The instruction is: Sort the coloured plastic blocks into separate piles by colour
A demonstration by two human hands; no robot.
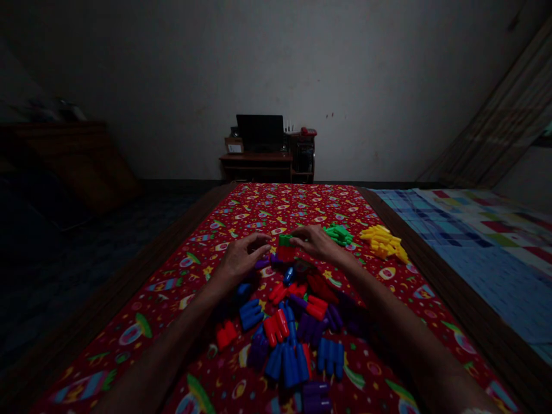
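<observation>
A green toy building block (pixel 284 239) sits against a red one (pixel 285 253) beyond the pile. My right hand (pixel 317 242) pinches the green block's right side between thumb and fingers. To its left, my left hand (pixel 241 257) is held with thumb and fingers apart and nothing between them, a short way from the green block. Between my forearms lies a loose pile of blue (pixel 251 314), red (pixel 276 326) and purple (pixel 317 397) blocks. Part of the pile lies in shadow below my hands.
A heap of green blocks (pixel 339 234) lies just beyond my right hand, and yellow blocks (pixel 384 242) lie farther right. A red patterned cloth (pixel 259 207) covers the surface. Beyond its far end stands a desk (pixel 256 156) with a monitor (pixel 260 132).
</observation>
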